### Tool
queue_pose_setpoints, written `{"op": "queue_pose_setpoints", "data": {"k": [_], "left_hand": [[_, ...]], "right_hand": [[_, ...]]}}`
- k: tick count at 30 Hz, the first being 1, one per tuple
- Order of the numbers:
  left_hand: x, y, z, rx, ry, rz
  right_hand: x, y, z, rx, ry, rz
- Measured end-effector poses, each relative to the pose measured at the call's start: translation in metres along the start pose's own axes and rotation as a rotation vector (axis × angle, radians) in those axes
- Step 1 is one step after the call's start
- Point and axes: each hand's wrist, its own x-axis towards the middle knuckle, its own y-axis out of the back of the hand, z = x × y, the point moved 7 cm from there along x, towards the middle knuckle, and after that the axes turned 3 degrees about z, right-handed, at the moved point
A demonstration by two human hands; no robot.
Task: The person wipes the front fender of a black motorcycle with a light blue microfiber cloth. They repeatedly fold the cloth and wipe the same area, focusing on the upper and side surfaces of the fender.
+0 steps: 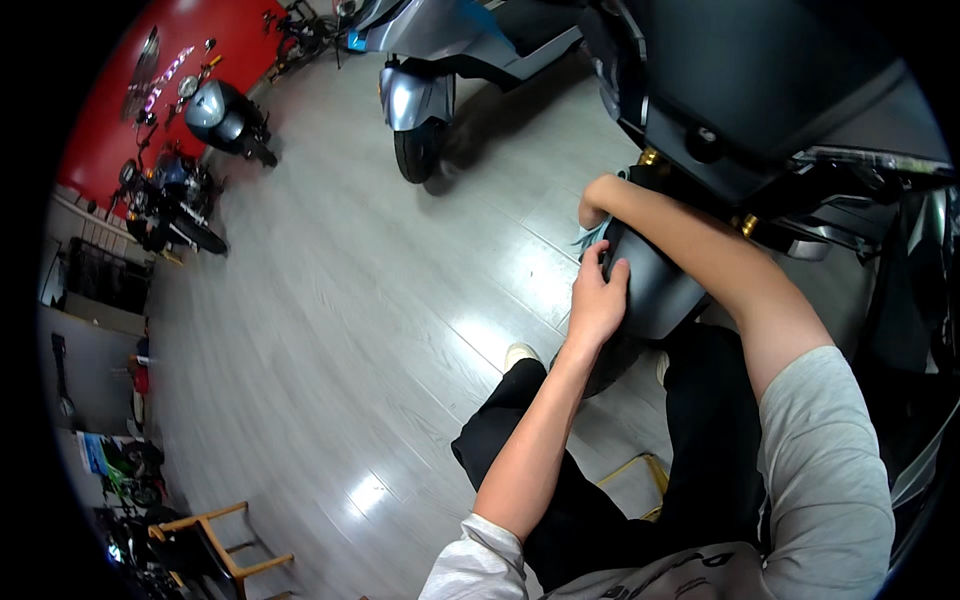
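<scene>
"What's the left hand (597, 303) doing?"
"Thumb and fingers apart — they rest at the edge of the dark fender (655, 287), below the front of the motorbike (750, 75)."
"And the right hand (592, 207)?"
"Beyond it, at a pale blue cloth (592, 237) — I can't tell how those fingers sit."

1. The head view, left of 2 fisheye cameras, looks steeply down from the wearer's head.
2. Close by: the right sleeve (830, 465) at lower right, the left hand (600, 303) right of centre.
3. Farthest off: the red wall (92, 112), upper left.
</scene>
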Motion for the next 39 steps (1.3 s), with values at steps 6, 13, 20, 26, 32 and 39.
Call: {"op": "queue_pose_setpoints", "data": {"k": [6, 13, 20, 26, 32, 39], "left_hand": [[-0.011, 0.004, 0.028, 0.337, -0.086, 0.012], [-0.017, 0.012, 0.035, 0.513, -0.065, 0.032], [-0.02, 0.013, 0.034, 0.519, -0.117, 0.037], [-0.023, 0.017, 0.032, 0.512, -0.109, 0.038], [-0.024, 0.005, 0.039, 0.532, -0.09, -0.02], [-0.029, 0.002, 0.043, 0.592, -0.19, 0.064]], "right_hand": [[0.026, -0.034, -0.013, 0.056, 0.082, -0.235], [-0.067, 0.011, -0.008, -0.078, 0.011, 0.283], [-0.14, -0.016, 0.072, 0.509, 0.087, 1.036], [-0.142, -0.036, 0.098, 0.815, 0.055, 1.038], [-0.101, -0.12, 0.216, 0.906, -0.189, 1.307], [-0.099, -0.118, 0.26, 0.854, -0.443, 1.324]]}}
